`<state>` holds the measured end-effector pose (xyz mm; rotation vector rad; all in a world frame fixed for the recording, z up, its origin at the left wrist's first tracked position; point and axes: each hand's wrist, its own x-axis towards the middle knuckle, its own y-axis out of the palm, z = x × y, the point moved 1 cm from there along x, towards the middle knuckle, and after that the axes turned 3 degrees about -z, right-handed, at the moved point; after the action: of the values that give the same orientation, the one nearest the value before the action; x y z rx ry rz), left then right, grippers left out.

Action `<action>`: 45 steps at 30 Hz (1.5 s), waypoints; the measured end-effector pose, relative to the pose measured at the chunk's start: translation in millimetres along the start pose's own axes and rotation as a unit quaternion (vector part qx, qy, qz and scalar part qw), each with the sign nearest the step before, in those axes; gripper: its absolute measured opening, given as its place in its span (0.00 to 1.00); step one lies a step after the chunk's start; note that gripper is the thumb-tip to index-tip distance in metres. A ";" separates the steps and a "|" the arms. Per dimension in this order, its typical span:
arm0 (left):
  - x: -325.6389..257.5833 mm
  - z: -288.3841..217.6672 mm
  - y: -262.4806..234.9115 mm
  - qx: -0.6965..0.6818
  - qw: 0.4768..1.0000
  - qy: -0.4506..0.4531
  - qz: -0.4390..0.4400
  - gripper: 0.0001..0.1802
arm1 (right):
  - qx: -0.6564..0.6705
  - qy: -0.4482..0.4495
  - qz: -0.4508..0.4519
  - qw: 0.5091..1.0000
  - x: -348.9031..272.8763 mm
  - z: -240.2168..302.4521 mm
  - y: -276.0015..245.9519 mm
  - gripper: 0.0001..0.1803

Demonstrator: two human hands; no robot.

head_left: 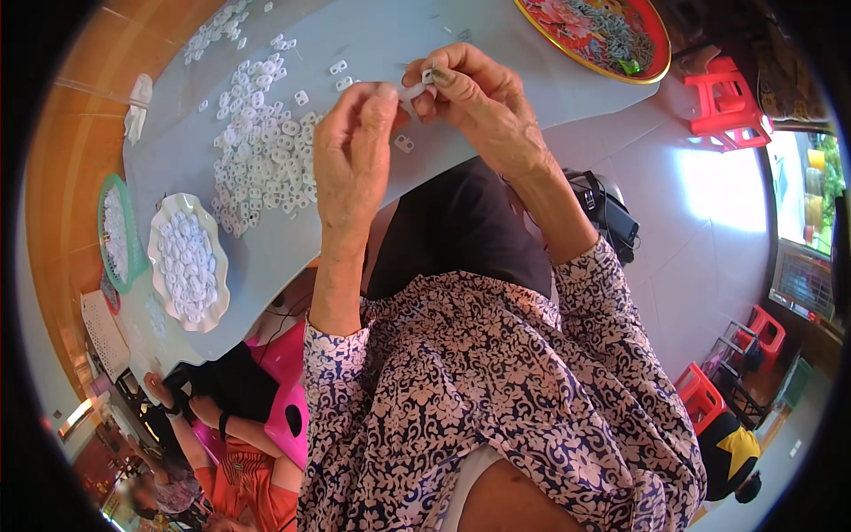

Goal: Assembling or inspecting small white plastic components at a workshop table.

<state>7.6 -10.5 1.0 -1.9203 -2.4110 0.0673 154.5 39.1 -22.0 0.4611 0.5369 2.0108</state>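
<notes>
Both my hands are raised over the near edge of the grey-white table, fingertips almost meeting. My left hand [356, 146] is closed, its thumb and forefinger pinching one end of a small white plastic piece [412, 91]. Thumb and fingers of my right hand [489, 106] close on a small white two-holed plastic part [428, 76], right against that piece. A thin metal bit seems to stick up there, too small to make out. Just left of my left hand lies a wide heap of similar white two-holed parts [279, 151]. One loose part [404, 144] lies below my fingertips.
A red gold-rimmed tray [660, 75] of small metal pieces stands at the far right. At left are a white scalloped dish [160, 282] and a green basket [135, 253], both holding white pieces. A person in orange [253, 479] sits lower left. Red stools [722, 106] stand right.
</notes>
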 end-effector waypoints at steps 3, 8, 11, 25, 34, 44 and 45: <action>-6.1 -6.6 12.7 0.007 1.000 0.024 -0.001 0.15 | -0.038 -0.039 0.008 0.998 1.7 -3.1 -0.5 0.09; -3.3 1.7 13.5 -0.058 0.995 0.056 -0.051 0.11 | -0.113 -0.066 -0.009 0.991 0.9 -2.3 3.4 0.08; -1.7 5.4 8.1 -0.105 0.990 0.056 -0.073 0.08 | -0.087 -0.064 -0.013 0.994 1.0 -2.3 3.8 0.08; 3.5 8.4 -2.7 -0.103 0.993 0.024 -0.048 0.12 | -0.170 -0.057 -0.059 0.982 -1.8 -2.5 7.0 0.08; 5.7 0.4 -5.4 0.044 0.994 0.101 -0.002 0.08 | -0.208 -0.059 -0.066 0.974 -3.0 1.3 10.5 0.09; 9.4 9.4 -2.0 -0.066 0.994 0.071 -0.059 0.11 | -0.266 -0.056 -0.058 0.961 -6.4 3.7 13.7 0.12; 8.6 8.6 -1.4 -0.053 0.995 0.059 -0.052 0.11 | -0.266 -0.055 -0.058 0.961 -6.2 3.0 13.6 0.12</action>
<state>3.6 -2.4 -7.4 -1.7788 -2.4763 -0.1766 149.3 28.2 -12.7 0.2018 -0.0551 1.9039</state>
